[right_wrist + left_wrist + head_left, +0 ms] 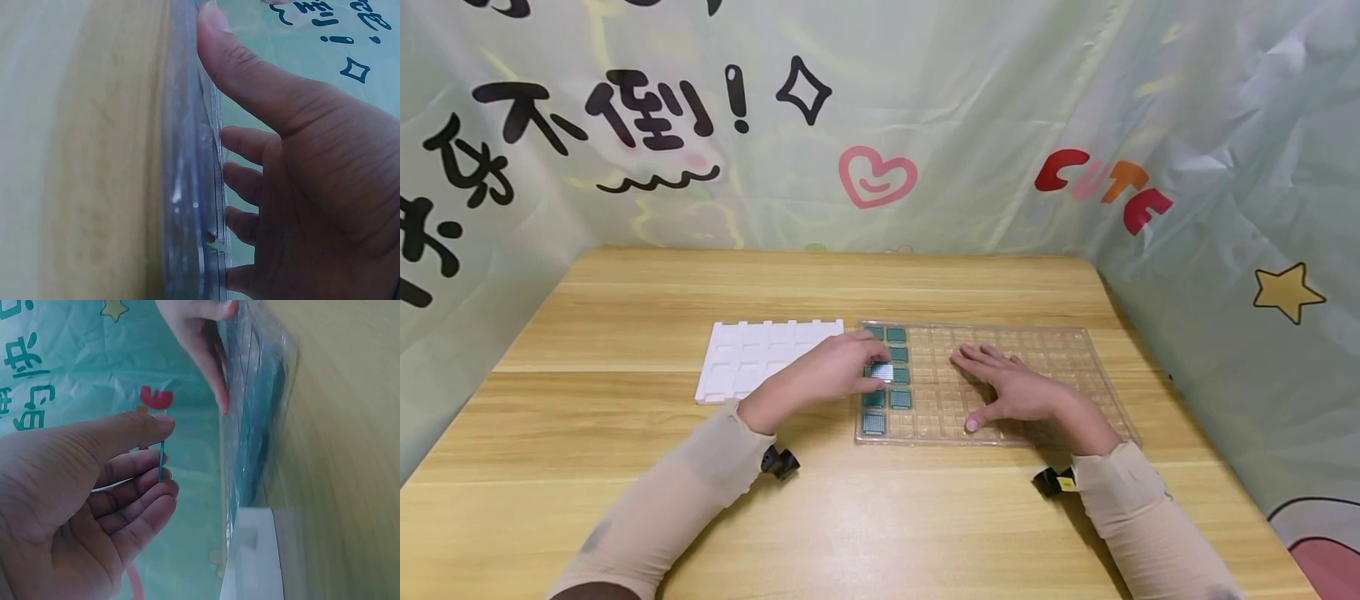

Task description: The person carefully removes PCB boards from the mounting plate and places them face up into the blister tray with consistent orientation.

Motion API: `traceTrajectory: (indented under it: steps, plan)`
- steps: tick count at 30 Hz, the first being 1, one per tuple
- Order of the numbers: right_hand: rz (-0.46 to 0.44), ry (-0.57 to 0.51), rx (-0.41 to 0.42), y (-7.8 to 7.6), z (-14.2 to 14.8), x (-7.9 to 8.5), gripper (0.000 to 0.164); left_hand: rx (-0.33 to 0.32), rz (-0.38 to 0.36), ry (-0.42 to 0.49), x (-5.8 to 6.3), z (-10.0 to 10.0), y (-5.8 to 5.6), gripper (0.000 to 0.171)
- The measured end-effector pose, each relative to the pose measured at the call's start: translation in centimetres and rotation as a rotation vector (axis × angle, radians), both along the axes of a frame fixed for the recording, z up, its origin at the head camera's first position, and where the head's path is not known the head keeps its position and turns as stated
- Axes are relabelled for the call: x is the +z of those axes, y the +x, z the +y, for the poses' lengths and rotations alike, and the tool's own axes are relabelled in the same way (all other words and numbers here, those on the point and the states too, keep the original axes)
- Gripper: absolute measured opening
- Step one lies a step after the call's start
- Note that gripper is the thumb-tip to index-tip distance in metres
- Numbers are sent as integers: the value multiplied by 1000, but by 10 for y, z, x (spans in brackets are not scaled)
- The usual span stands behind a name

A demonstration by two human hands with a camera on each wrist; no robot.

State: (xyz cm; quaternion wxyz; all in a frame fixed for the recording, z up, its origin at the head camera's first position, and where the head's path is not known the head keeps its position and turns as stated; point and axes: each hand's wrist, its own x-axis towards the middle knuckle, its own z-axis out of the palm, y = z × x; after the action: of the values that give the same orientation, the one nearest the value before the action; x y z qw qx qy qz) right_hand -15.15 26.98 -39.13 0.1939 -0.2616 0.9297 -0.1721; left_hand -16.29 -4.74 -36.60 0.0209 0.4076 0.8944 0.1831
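Observation:
My left hand [831,367] pinches a thin green chip [882,372] by its edges, thumb on one side and fingertips on the other. Seen edge-on in the left wrist view, the chip [162,462] is a narrow green line held off the tray. Below it lies a clear plastic tray [925,429] with many square pockets. Several green chips [900,399] sit in the tray's two leftmost columns. On the tray's middle, my right hand [1018,392] rests with its fingers spread; in the right wrist view its fingertips [240,181] meet the tray's surface.
Left of the clear tray stands a white tray [722,354] with shallow square pockets, partly behind my left hand. Both trays lie on a wooden table [625,333]. A printed curtain [970,125] encloses the table's back and sides.

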Motion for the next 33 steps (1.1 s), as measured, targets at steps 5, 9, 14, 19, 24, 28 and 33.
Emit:
traceTrajectory:
  steps: [5, 9, 14, 19, 24, 28, 33]
  plan:
    - [3, -4, 0, 0, 0, 0, 109, -5, -35, -9, -2, 8, 3, 34]
    - [1, -5, -1, 0, 0, 1, 109, -19, -26, -27, -7, 13, 5, 34]
    - [1, -6, 1, 0, 0, 1, 108, -43, -27, -53, -12, 18, 9, 34]
    - [-2, -7, 0, 0, 0, 0, 108, -77, -27, -81, -18, 24, 13, 34]
    - [-5, -5, -3, -1, 0, 1, 109, -117, 14, -84, -22, 26, 16, 31]
    - [-4, -2, -3, -1, -1, 1, 109, -146, 31, -81, -24, 28, 18, 29]
    - [0, -2, 4, 0, -1, 0, 108, -158, 11, -108, -28, 30, 22, 29]
